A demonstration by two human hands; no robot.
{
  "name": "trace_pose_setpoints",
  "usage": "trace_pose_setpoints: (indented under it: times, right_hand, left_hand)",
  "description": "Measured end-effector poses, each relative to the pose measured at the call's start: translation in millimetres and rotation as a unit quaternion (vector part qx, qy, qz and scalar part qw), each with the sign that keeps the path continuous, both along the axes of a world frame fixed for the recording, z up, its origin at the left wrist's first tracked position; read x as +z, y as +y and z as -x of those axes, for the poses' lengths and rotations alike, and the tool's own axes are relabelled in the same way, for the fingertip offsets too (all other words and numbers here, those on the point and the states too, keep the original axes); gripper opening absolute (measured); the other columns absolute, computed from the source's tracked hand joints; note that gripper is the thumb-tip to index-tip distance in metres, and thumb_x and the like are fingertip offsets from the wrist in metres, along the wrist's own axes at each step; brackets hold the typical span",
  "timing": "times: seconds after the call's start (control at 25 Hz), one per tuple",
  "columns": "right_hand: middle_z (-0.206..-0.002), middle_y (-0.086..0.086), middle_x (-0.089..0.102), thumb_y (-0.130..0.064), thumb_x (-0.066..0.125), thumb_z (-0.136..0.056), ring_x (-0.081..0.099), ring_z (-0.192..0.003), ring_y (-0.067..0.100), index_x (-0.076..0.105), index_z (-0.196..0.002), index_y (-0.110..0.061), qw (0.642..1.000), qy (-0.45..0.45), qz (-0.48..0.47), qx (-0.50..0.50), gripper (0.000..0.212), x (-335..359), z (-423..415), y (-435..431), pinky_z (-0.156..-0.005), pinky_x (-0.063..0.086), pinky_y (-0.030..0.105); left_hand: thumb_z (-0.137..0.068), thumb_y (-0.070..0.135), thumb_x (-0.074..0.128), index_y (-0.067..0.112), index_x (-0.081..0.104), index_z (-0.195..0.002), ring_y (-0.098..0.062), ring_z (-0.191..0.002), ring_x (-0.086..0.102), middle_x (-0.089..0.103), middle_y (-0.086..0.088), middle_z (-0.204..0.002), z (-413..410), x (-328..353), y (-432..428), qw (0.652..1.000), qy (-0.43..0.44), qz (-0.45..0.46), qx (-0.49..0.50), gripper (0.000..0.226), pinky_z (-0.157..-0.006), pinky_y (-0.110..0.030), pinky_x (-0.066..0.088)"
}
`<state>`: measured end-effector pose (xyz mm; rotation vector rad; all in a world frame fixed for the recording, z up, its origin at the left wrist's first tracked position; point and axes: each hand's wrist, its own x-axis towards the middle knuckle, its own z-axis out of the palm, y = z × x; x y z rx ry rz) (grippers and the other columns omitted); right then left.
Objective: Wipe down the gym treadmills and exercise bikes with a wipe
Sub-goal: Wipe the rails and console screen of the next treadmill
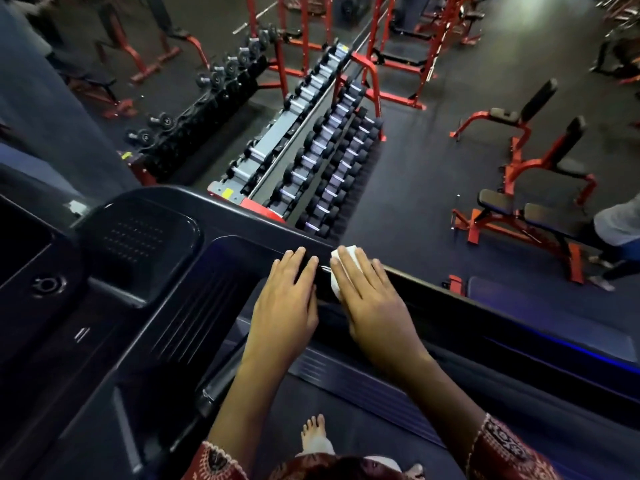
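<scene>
One huge thing first: what is it? asks the first child.

The black treadmill (131, 278), says the second. It fills the near side, and its top rail (467, 306) runs off to the right.

What is the next biggest?

The long dumbbell rack (311, 150). It stands on the floor (415, 174) just past the treadmill, with rows of dark dumbbells (327, 131) on it.

And those red things?

Red workout benches (519, 209) with black seats. They stand past the treadmill too, off to the right of it and well apart from it.

Now the hands. What is the left hand (287, 299) doing?

It lies flat on the treadmill's top rail. Its fingers (298, 263) are straight, and it has hold of nothing.

And the right hand (370, 303)?

It lies flat too, just beside the left hand on the same rail. Its fingers are straight, and they press down on the wipe (336, 285). They are not curled round it.

Anything lower down?

Yes, a bare foot (313, 431) stands low down on the treadmill, below the hands.

Where is the wipe?

It is white and small. It sits on the treadmill's top rail, under the right hand. Only a bit of it peeks out by the fingers, on the side near the left hand.
</scene>
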<state>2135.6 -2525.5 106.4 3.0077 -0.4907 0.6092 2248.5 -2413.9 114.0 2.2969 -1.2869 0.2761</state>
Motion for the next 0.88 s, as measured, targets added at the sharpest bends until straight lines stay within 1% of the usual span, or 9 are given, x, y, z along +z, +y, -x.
trace_pose_setpoints:
  times: [0.08, 0.2, 0.32, 0.4, 0.48, 0.56, 0.68, 0.76, 0.88]
  right_hand:
    - [-0.147, 0.015, 0.043, -0.015, 0.045, -0.095, 0.039, -0.137, 0.031, 0.045, -0.14, -0.002, 0.999, -0.002, 0.014, -0.03, 0.047, 1.3, 8.9, -6.7, -0.111, 0.034, 0.05]
    - [-0.139, 0.019, 0.051, -0.023, 0.036, -0.094, 0.048, -0.129, 0.036, 0.051, -0.134, 0.001, 0.994, -0.021, -0.011, -0.109, 0.049, 4.1, -17.6, 2.9, -0.106, 0.036, 0.051]
    - [-0.141, 0.016, 0.049, -0.016, 0.039, -0.095, 0.045, -0.132, 0.033, 0.051, -0.135, -0.001, 0.998, -0.048, 0.0, -0.047, 0.044, -4.0, -20.0, 5.7, -0.108, 0.037, 0.047]
    - [-0.143, 0.015, 0.047, -0.01, 0.04, -0.094, 0.042, -0.135, 0.03, 0.05, -0.137, -0.003, 0.998, -0.05, 0.022, -0.033, 0.045, -9.1, 11.4, -5.2, -0.108, 0.038, 0.048]
    - [-0.144, 0.014, 0.046, -0.01, 0.046, -0.094, 0.041, -0.135, 0.029, 0.049, -0.138, -0.003, 0.996, -0.049, 0.036, -0.058, 0.045, -10.3, 50.0, -14.8, -0.107, 0.039, 0.05]
    - [-0.145, 0.013, 0.046, -0.014, 0.048, -0.094, 0.041, -0.136, 0.029, 0.049, -0.138, -0.004, 0.991, -0.049, 0.041, -0.115, 0.045, -13.2, 90.7, -26.8, -0.107, 0.038, 0.051]
    - [-0.145, 0.015, 0.045, -0.019, 0.041, -0.095, 0.038, -0.136, 0.031, 0.047, -0.139, -0.004, 0.968, -0.099, 0.006, -0.23, 0.047, -18.9, 149.7, -40.9, -0.11, 0.028, 0.048]
    - [-0.146, 0.016, 0.044, -0.016, 0.039, -0.095, 0.036, -0.137, 0.032, 0.047, -0.139, -0.003, 0.968, -0.103, 0.014, -0.23, 0.046, -24.8, 187.1, -44.7, -0.111, 0.024, 0.046]
    - [-0.146, 0.014, 0.045, -0.019, 0.037, -0.099, 0.038, -0.137, 0.031, 0.046, -0.139, -0.006, 0.966, -0.099, 0.039, -0.236, 0.043, -28.7, 246.9, -66.3, -0.11, 0.027, 0.049]
  left_hand:
    - [-0.08, 0.004, 0.057, -0.005, 0.06, -0.12, -0.043, -0.118, 0.054, 0.056, -0.026, -0.128, 0.8, -1.2, 0.9, 1.0, 0.001, -0.002, 0.002, 0.041, -0.101, -0.05, 0.029]
    - [-0.078, 0.006, 0.054, -0.007, 0.06, -0.119, -0.044, -0.118, 0.053, 0.055, -0.027, -0.128, 1.9, -1.8, -1.6, 1.0, 0.006, -0.008, -0.012, 0.043, -0.101, -0.051, 0.029]
    - [-0.085, 0.009, 0.048, -0.007, 0.059, -0.12, -0.044, -0.119, 0.053, 0.055, -0.027, -0.128, 1.1, -0.8, 0.7, 1.0, 0.015, -0.008, -0.02, 0.04, -0.102, -0.05, 0.03]
    - [-0.088, 0.016, 0.039, -0.007, 0.059, -0.12, -0.044, -0.119, 0.053, 0.055, -0.027, -0.127, 6.0, -1.3, -1.7, 0.999, 0.009, -0.005, -0.047, 0.044, -0.101, -0.051, 0.033]
    - [-0.088, 0.017, 0.039, -0.007, 0.06, -0.119, -0.044, -0.118, 0.054, 0.056, -0.026, -0.127, 22.2, -4.0, -10.5, 0.996, -0.002, 0.002, -0.092, 0.045, -0.101, -0.052, 0.035]
    - [-0.089, 0.017, 0.04, -0.006, 0.059, -0.121, -0.041, -0.12, 0.053, 0.055, -0.025, -0.129, 52.2, -6.8, -23.8, 0.99, -0.013, 0.005, -0.143, 0.044, -0.106, -0.045, 0.035]
    - [-0.091, 0.019, 0.04, -0.003, 0.058, -0.124, -0.037, -0.125, 0.049, 0.053, -0.022, -0.133, 104.4, -9.0, -45.3, 0.979, -0.008, -0.006, -0.203, 0.044, -0.11, -0.041, 0.031]
    - [-0.091, 0.02, 0.04, -0.003, 0.057, -0.125, -0.038, -0.125, 0.049, 0.053, -0.023, -0.133, 140.8, -9.7, -64.2, 0.972, -0.013, -0.009, -0.233, 0.044, -0.108, -0.043, 0.034]
    - [-0.091, 0.02, 0.04, -0.005, 0.055, -0.127, -0.04, -0.126, 0.047, 0.05, -0.024, -0.135, 197.6, -12.2, -91.0, 0.965, -0.014, -0.016, -0.261, 0.046, -0.107, -0.048, 0.031]
